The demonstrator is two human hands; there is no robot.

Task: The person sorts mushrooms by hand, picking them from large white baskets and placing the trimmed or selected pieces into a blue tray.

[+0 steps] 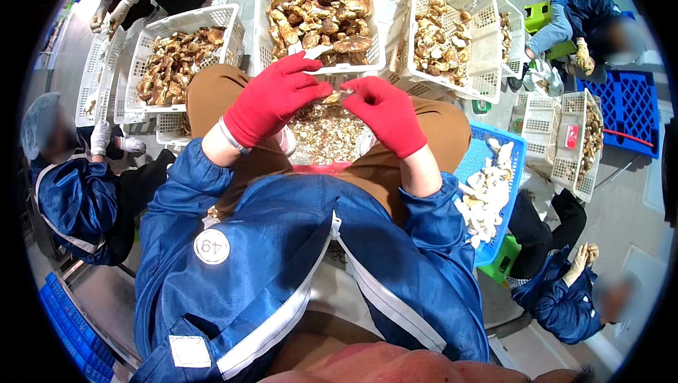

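Both my hands wear red gloves and are raised between my knees. My left hand [277,97] has its fingers stretched out and apart, close to the near rim of a white crate [319,68] full of brown mushrooms [321,12]. My right hand [385,111] is closed in a pinch; a small greyish tip shows at its fingers, too small to name. Between the hands a small yellowish-brown piece [331,98] shows near the left fingertips; whether it is touched I cannot tell. Below them lie pale and brown trimmings [325,136] in a red-rimmed container [321,169].
At my right stands a blue basket [519,164] of peeled white mushroom pieces [486,196]. More white mushroom crates stand ahead at left [233,19] and right [487,51]. Co-workers in blue jackets sit at left [78,203], far right [583,12] and near right [565,305].
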